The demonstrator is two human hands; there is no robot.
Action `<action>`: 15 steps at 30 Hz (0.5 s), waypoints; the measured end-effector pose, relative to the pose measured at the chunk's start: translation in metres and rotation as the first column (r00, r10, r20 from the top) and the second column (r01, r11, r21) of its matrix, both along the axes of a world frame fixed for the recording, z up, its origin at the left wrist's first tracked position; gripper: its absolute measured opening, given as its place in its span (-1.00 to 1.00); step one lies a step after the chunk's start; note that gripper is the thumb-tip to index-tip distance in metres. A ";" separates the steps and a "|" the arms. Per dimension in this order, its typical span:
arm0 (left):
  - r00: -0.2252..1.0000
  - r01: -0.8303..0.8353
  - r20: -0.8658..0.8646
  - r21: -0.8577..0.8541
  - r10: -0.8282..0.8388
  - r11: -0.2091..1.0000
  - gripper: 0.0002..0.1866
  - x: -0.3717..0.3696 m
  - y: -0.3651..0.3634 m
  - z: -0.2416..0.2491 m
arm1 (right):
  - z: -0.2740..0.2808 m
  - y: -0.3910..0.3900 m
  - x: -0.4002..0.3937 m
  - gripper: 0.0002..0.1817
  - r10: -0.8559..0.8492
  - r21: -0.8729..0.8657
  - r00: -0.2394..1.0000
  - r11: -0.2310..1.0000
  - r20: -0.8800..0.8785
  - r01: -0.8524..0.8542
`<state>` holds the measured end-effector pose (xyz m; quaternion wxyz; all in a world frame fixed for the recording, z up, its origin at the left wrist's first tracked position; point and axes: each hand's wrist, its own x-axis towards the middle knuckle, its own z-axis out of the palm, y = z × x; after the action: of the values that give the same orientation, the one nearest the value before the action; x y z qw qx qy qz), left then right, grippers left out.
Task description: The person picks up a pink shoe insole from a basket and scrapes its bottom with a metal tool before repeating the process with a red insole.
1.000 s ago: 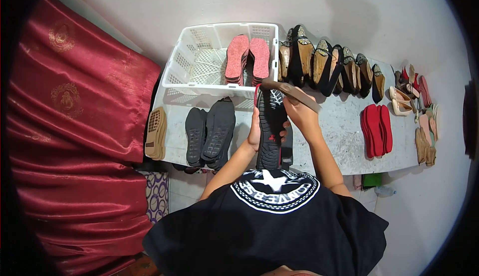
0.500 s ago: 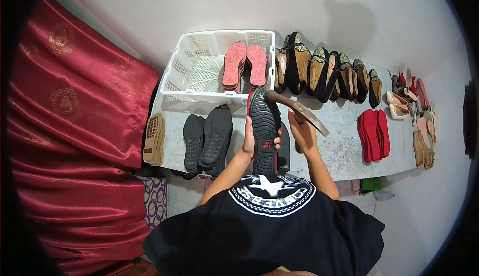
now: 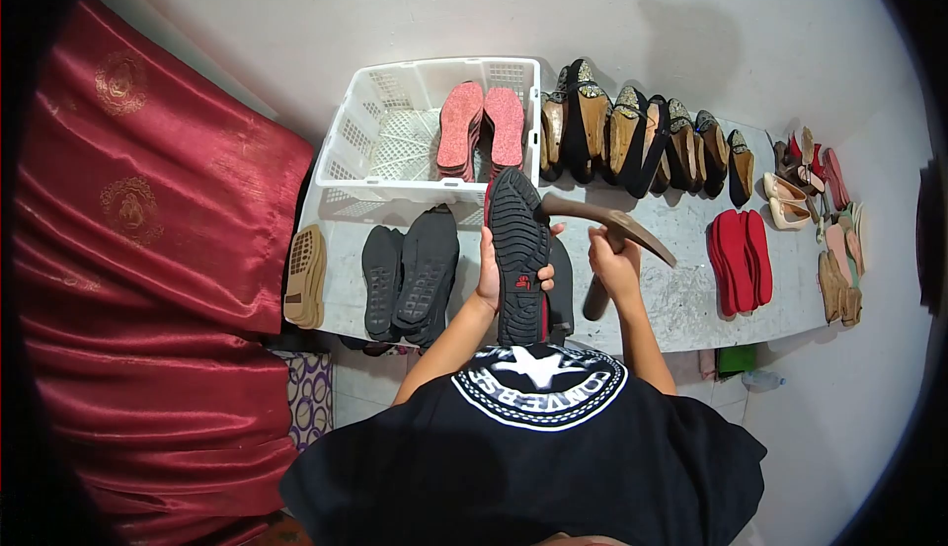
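Note:
A black shoe (image 3: pixel 519 255) with a ribbed sole and red edging stands upright in front of my chest, sole facing me. My left hand (image 3: pixel 490 274) is wrapped round its lower half, the thumb on one side and fingertips on the other. In my right hand (image 3: pixel 614 266) is the handle of a hammer (image 3: pixel 632 225); its curved metal head reaches left to the upper part of the sole. A dark sole (image 3: pixel 561 294) lies on the table, partly hidden behind the shoe.
On the table (image 3: pixel 662 289), a white basket (image 3: pixel 380 189) holds pink soles (image 3: pixel 460 131). Dark soles (image 3: pixel 427 270) and tan soles (image 3: pixel 305 274) lie left; red soles (image 3: pixel 739 262) lie right. Black flat shoes (image 3: pixel 628 141) line the back, with more footwear at the far right.
My right hand has moved slightly right and toward me with the hammer, whose head now sits a little lower and further right. The shoe has shifted slightly left.

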<state>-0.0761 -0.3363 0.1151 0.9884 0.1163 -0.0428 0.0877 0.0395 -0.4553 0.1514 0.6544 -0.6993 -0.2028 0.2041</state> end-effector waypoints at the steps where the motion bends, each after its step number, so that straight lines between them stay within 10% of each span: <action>1: 1.000 0.001 -0.006 -0.015 -0.001 1.000 -0.13 0.001 -0.001 -0.001 | -0.005 -0.002 0.005 -0.82 0.049 -0.073 0.995 0.996 0.089 -0.043; 3: 1.000 0.006 -0.019 -0.041 -0.007 0.999 -0.13 0.001 -0.001 -0.004 | 0.012 -0.007 0.003 -0.82 0.083 -0.116 0.881 0.993 0.465 -0.032; 7: 1.000 0.018 -0.018 -0.075 -0.019 0.997 -0.14 0.002 -0.002 0.004 | 0.008 -0.023 0.004 -0.81 0.028 -0.072 0.993 0.997 -0.115 -0.036; 11: 0.996 0.061 -0.057 -0.012 -0.062 0.998 -0.17 0.003 0.000 -0.014 | 0.005 -0.020 0.003 -0.77 0.157 -0.226 0.858 0.973 0.489 -0.050; 15: 0.989 -0.012 -0.150 -0.066 0.002 0.998 -0.18 -0.002 -0.001 -0.004 | 0.013 -0.024 -0.012 -0.79 0.040 -0.124 0.985 0.992 0.168 -0.019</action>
<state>-0.0778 -0.3374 0.1114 0.9919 0.0895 0.0347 0.0836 0.0275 -0.4798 0.1649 0.5877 -0.7496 -0.2557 0.1652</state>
